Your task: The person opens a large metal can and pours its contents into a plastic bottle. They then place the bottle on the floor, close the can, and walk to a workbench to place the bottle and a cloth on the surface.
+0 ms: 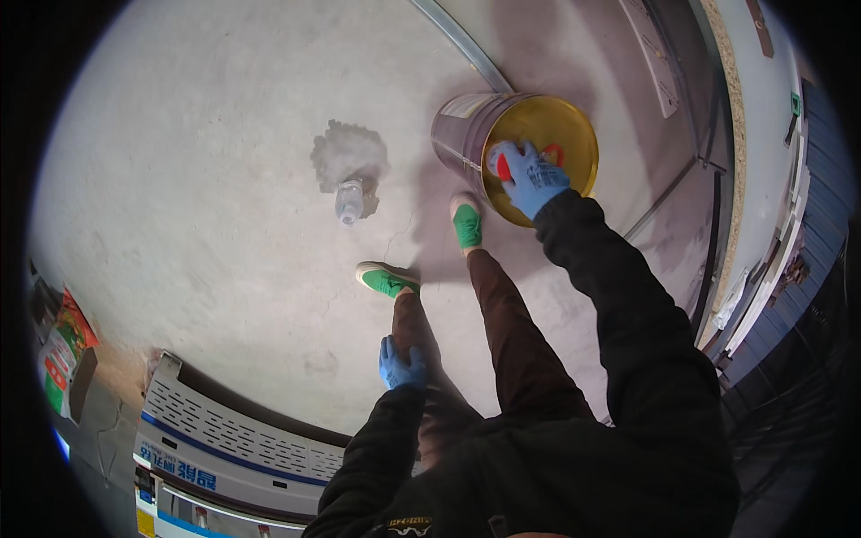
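The right hand (538, 186), wearing a blue glove, is reaching over the bucket (457, 136) at the upper right, and its fingers are curling around a red-and-white item (503, 168). The hand is covering much of that item, so its full shape is hard to tell; it is sitting against the bucket's round yellow inside (576, 125), and a red piece (554, 154) is showing on the other side of the fingers. The left hand (401, 366), also gloved in blue, is hanging in front of the left trouser leg (407, 321) with its fingers loosely parted and seemingly holding nothing; whether it is touching the leg cannot be told. Both green shoes (466, 226) are resting on the grey floor (224, 179), the right one just beside the bucket. Left of the bucket, well apart from it, a clear plastic bottle (349, 203) is sitting next to a darker patch (348, 152) on the floor. A metal strip (462, 45) is running up behind the bucket, and a white slotted panel (247, 439) is filling the lower left.
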`<state>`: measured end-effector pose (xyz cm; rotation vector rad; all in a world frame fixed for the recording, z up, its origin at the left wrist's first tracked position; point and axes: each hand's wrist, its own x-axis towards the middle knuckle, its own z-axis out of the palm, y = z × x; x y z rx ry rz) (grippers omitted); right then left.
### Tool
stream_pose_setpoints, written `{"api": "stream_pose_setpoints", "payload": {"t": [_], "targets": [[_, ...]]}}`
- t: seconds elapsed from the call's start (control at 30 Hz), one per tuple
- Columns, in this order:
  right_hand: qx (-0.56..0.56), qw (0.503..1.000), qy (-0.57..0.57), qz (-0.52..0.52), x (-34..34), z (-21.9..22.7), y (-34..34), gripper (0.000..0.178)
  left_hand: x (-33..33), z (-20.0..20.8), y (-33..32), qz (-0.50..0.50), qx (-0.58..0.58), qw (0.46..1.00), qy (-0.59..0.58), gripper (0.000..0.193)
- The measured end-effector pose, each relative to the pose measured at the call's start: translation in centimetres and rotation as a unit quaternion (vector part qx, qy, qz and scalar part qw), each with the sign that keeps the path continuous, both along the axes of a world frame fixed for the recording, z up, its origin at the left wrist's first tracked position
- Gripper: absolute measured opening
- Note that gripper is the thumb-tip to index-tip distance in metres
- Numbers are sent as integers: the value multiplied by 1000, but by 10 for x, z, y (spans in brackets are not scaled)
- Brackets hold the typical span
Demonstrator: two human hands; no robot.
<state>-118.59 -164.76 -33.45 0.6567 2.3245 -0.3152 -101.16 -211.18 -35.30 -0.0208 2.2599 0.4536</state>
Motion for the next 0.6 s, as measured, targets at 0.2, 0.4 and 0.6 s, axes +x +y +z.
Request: {"api": "stream_pose_setpoints", "payload": {"t": [0.2, 0.4, 0.6], "targets": [[-1, 974, -76, -212, -19, 13, 4, 86, -2, 1, 5, -15, 18, 1000, 5, 72], [15, 933, 336, -130, 42, 155, 38, 51, -6, 7, 1, -52, 55, 996, 45, 76], [423, 771, 463, -111, 154, 261, 215, 43, -7, 13, -5, -86, 53, 994, 42, 73]]}}
